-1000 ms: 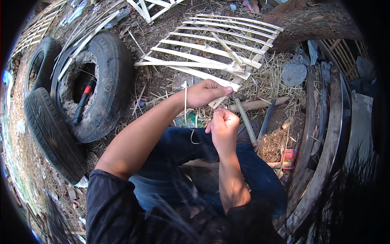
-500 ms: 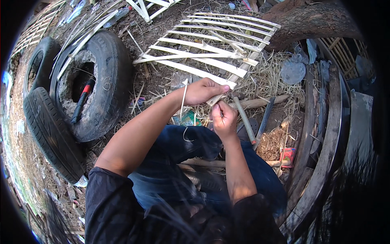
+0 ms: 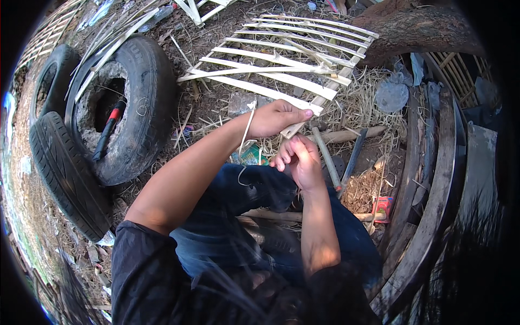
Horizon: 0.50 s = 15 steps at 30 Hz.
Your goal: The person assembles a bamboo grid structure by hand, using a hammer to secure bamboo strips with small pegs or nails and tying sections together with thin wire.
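Note:
A lattice of pale split bamboo slats lies ahead of me, its slats fixed along a crosswise strip on the right side. My left hand is closed around the near end of that strip, thumb pressed on top beside the last slat. The strip's cut end sticks out below the hand. Just under it is my right hand, fingers loosely curled and parted, with nothing visible in them. Its upper edge is close to the strip's end; whether they touch I cannot tell. A thin pale strip hangs across my left wrist.
Left, a concrete-filled tyre holds a black-and-red handled tool; further tyres lean beside it. A round stick and a dark flat bar lie right of my hand. Curved planks and a tree trunk border the right.
My right hand has loosened from a tight fist at the strip's end and moved slightly down. The lattice has shifted a little right in view, my left hand still gripping it.

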Available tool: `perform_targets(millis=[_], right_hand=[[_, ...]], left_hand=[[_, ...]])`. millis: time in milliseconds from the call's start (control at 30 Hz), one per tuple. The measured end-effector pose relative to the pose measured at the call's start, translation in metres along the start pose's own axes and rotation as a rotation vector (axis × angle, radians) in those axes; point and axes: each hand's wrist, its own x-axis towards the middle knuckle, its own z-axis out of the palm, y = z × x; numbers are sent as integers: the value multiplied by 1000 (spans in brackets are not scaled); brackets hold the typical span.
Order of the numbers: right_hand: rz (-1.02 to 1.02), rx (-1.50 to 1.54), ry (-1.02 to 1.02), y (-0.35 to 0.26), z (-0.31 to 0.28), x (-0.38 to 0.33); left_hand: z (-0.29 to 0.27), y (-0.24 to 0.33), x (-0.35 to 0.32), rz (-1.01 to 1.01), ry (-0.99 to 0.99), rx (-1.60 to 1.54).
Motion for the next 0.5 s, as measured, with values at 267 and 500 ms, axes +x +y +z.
perform_targets(millis=[267,500], right_hand=[[-205,-362,-19,5,-5,13],[13,-70,39,-1,8,-2]], left_hand=[[-6,-1,0,-39,-56,-169],[0,-7,4,17,42,-17]])
